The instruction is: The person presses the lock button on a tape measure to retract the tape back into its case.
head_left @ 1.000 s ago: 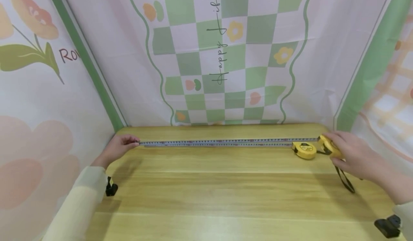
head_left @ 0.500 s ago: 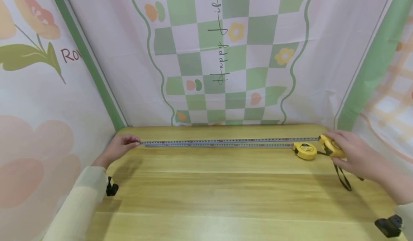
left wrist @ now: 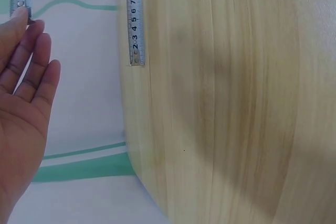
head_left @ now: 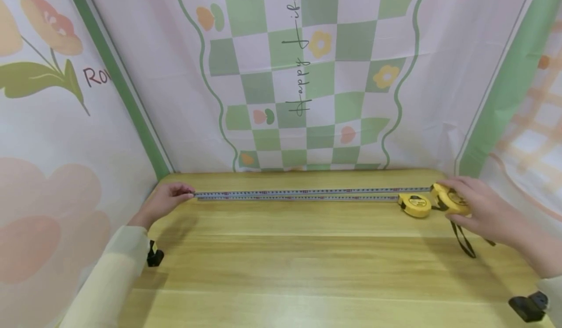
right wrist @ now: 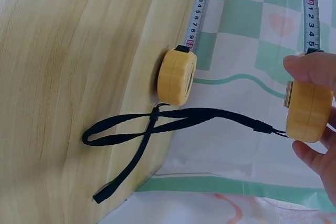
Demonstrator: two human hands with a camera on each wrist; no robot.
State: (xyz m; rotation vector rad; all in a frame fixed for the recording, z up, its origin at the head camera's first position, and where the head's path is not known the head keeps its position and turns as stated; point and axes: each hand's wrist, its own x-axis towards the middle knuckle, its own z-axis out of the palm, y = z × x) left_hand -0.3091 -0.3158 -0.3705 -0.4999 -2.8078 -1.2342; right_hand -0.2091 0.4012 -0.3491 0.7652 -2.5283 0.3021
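Observation:
Two yellow tape measures are in view, their blades drawn out side by side. My right hand (head_left: 487, 212) grips the case of one tape measure (right wrist: 308, 111), thumb on top and fingers below, raised off the table. Its blade (head_left: 327, 191) runs left to my left hand (head_left: 169, 197), where thumb and forefinger pinch the hooked end. The second tape measure (head_left: 414, 205) lies on the wooden table, untouched, just left of the held case. In the left wrist view the lying blade (left wrist: 135, 24) ends flat on the wood, near the table's edge.
Black wrist straps (right wrist: 126, 129) hang from the tape measures and cross in the right wrist view. The wooden table (head_left: 281, 259) has rounded far corners. Printed curtains (head_left: 246, 74) stand behind it and at both sides.
My left hand has shifted slightly right with the pinched blade end. The held case has turned a little and edged left. The lying tape measure has stayed put.

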